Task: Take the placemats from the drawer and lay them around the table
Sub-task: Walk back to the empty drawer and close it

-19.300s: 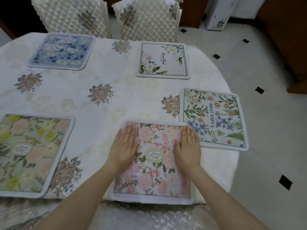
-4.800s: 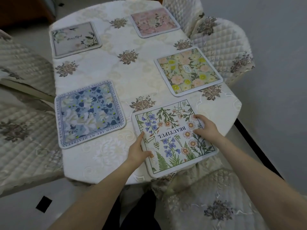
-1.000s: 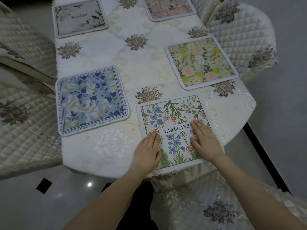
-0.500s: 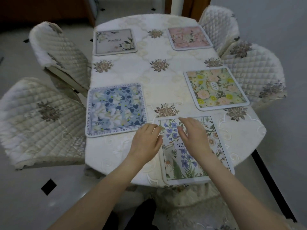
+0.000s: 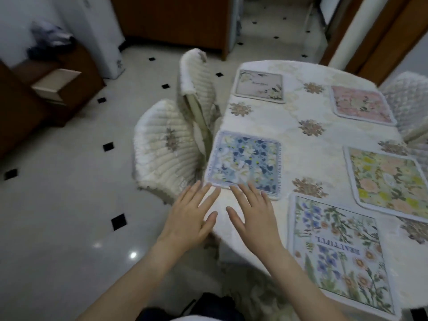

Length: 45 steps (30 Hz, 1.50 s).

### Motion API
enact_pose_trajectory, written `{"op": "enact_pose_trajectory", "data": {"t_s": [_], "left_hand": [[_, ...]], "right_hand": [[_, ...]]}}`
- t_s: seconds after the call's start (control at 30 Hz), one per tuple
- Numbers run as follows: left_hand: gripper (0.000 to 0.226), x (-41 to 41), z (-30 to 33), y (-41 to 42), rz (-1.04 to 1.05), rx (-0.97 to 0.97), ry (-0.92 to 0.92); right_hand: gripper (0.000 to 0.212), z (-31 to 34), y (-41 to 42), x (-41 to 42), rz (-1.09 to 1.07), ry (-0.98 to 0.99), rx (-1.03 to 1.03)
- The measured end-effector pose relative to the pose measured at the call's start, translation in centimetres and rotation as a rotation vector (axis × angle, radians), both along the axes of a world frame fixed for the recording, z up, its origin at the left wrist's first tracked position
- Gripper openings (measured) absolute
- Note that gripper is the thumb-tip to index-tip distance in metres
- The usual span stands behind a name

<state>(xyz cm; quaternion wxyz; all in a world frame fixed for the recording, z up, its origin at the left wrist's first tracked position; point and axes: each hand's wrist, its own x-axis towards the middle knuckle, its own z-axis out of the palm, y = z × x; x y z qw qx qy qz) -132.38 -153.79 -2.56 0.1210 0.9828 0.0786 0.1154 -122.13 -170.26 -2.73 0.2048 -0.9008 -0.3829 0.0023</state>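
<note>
Five square placemats with rounded corners and pale borders lie flat on the counter (image 5: 298, 144), which is covered by a cream cloth with brown flower motifs. The nearest placemat (image 5: 340, 258) shows blue and orange flowers on white and carries the word "BEAUTIFUL", seen upside down. A blue-and-white flowered one (image 5: 245, 163) lies by the left edge, with writing along its border too blurred to read. A yellow-and-peach one (image 5: 389, 181) lies on the right, a pink one (image 5: 361, 105) at the far right, and a grey one (image 5: 260, 86) with small unreadable script at the far left. The left hand (image 5: 190, 218) and right hand (image 5: 254, 216) are both open, fingers spread, palms down, holding nothing, at the counter's near-left corner just short of the blue placemat. Three quilted cream chairs are visible: two at the left (image 5: 166, 149), one at the right (image 5: 407, 98).
</note>
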Motion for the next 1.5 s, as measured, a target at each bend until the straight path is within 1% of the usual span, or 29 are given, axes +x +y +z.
{"op": "enact_pose_trajectory", "data": {"t_s": [0.07, 0.17, 0.3, 0.5, 0.7, 0.9, 1.13, 1.27, 1.5], "left_hand": [[0.053, -3.9, -0.3, 2.3, 0.101, -0.011, 0.04], [0.054, -9.7, -0.8, 5.7, 0.232, -0.03, 0.095], [0.053, -17.8, -1.4, 10.5, 0.387, -0.065, 0.138], [0.054, -28.0, -1.6, 16.9, 0.632, -0.095, 0.145], [0.053, -33.4, -0.3, 21.7, 0.773, -0.141, 0.089], [0.055, -34.0, -0.3, 26.2, 0.826, -0.168, 0.046], [0.054, -31.5, -1.8, 32.8, 0.85, -0.217, 0.054], [0.055, -28.6, -2.0, 39.2, 0.876, -0.202, 0.07], [0.054, -21.4, 1.5, 52.1, 0.875, -0.114, 0.058]], "right_hand": [[0.053, -0.6, 2.9, -2.6, 0.074, 0.023, -0.009], [0.054, -1.0, 7.1, -6.5, 0.17, 0.012, -0.06], [0.052, -0.7, 12.8, -12.0, 0.293, 0.002, -0.076], [0.052, -0.8, 20.8, -19.0, 0.442, 0.021, -0.118], [0.052, -0.1, 28.2, -23.1, 0.544, 0.039, -0.095], [0.051, 0.4, 33.8, -23.5, 0.593, 0.03, -0.087], [0.051, -0.5, 41.7, -20.5, 0.614, 0.044, -0.083], [0.055, -0.8, 48.9, -17.2, 0.636, 0.069, -0.073], [0.058, 1.9, 60.8, -9.8, 0.591, 0.109, 0.023]]}}
